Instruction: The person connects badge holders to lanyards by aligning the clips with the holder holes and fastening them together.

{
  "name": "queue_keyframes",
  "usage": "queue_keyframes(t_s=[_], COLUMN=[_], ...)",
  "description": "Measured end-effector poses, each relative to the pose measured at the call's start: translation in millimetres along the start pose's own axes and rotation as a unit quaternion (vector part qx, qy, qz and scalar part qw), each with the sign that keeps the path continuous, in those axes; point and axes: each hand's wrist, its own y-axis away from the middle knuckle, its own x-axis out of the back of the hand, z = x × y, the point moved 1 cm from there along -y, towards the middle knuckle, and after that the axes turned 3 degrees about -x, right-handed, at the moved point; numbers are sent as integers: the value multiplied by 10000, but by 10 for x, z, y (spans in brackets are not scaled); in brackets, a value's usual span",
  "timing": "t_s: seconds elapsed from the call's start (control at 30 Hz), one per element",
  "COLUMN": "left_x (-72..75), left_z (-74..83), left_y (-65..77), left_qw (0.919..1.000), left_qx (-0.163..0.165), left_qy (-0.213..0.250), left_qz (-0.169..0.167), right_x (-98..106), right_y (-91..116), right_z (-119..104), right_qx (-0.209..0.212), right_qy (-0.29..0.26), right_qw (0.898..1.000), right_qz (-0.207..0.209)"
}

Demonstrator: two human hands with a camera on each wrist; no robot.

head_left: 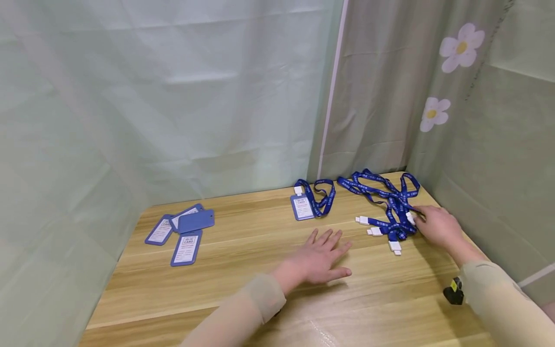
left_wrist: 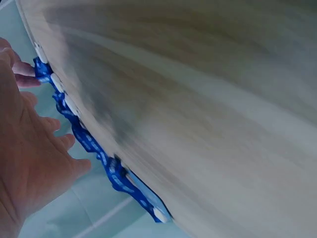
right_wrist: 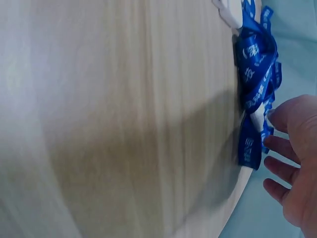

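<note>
Lanyards (head_left: 403,230), blue w/ white lettering, heaped at R side of frame, back R corner of table (head_left: 260,226). Loops run toward the curtain (head_left: 208,106); white clips (head_left: 375,232) poke out on the near & left sides, prob. so each end can be reached w/o digging thru the tangle.

R hand (head_left: 438,226): thumb & forefinger seem to pinch one white clip at the heap's R edge; how firmly, can't tell. Other fingers loosely bent, clear of the clip in R wrist view. Likely grip there bc the clip is stiff & small, straps floppy.

L hand (head_left: 320,260): ctr, just R of middle, palm down, fingers spread, released, holding nothing. Touching wood or just above, can't tell. Prob. parked there to leave the heap to the R hand.

Ctr-back, in front of curtain: blue badge (head_left: 302,207), face up, w/ own lanyard (head_left: 326,197) doubled beside & partly over it, white clip at its top edge. Set apart, I'd guess, to keep it from mixing w/ loose ones.

Mid-left: four loose card holders (head_left: 185,250), no straps, overlapping loosely; one shows plain blue, rest printed side. Pile looks casual, kept well apart from lanyards, presumably to sort by kind.
</note>
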Motion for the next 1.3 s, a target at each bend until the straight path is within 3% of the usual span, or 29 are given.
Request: queue_keyframes(t_s=[0.5, 0.9, 1.1, 1.3], left_x=[-4, 9, 68, 153], left_z=[334, 305, 197, 103], left_y=[-220, -243, -219, -180], left_qw=[9999, 10000, 9999, 9994], left_qx=[-97, -57, 16, 112], left_qy=[-89, -13, 128, 295], left_qz=[-83, -10, 86, 101], right_x=[-81, -95, 158, 467], right_y=[64, 61, 23, -116], right_z=[93, 88, -19, -193], right_qx=[-459, -990, -1259, -1474], right_qy=[91, -355, -1136, -2396], right_qw=[9989, 9942, 9832, 9552], right_qz=[41, 211, 678, 924])
